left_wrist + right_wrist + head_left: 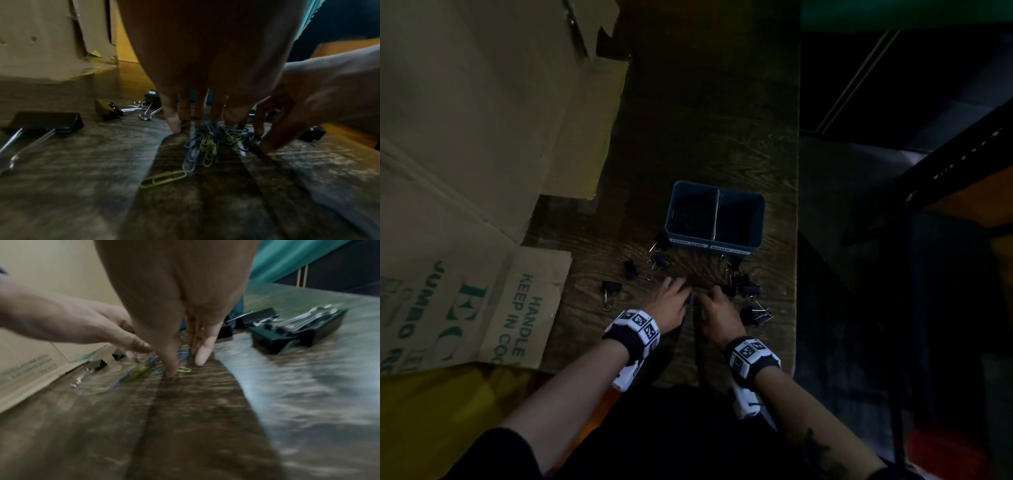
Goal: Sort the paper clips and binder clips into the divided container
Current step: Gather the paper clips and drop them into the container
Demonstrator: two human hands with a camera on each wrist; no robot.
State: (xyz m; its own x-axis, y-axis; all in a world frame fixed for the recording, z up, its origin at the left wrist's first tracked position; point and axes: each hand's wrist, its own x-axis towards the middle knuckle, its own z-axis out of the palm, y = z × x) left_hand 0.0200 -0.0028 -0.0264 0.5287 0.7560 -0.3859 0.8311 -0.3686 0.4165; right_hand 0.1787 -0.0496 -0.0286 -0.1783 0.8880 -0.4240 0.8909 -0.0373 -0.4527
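Observation:
A blue divided container (739, 246) with two labelled compartments stands on the wooden table. In front of it my two hands meet over a small heap of blue and green paper clips (207, 142). My left hand (677, 291) has straight fingers (172, 120) with tips on the table at the heap's left side. My right hand (714, 297) sets its fingertips (202, 353) down at the heap's right side. One green paper clip (163, 178) lies apart, nearer me. Black binder clips lie left (631, 267) and right (751, 313) of the hands.
Flattened cardboard boxes (482, 171) cover the table's left side and lean up behind. The table's right edge (797, 240) drops to a dark floor. A large binder clip (47, 121) lies close to my left hand; a cluster of binder clips (298, 327) sits by my right.

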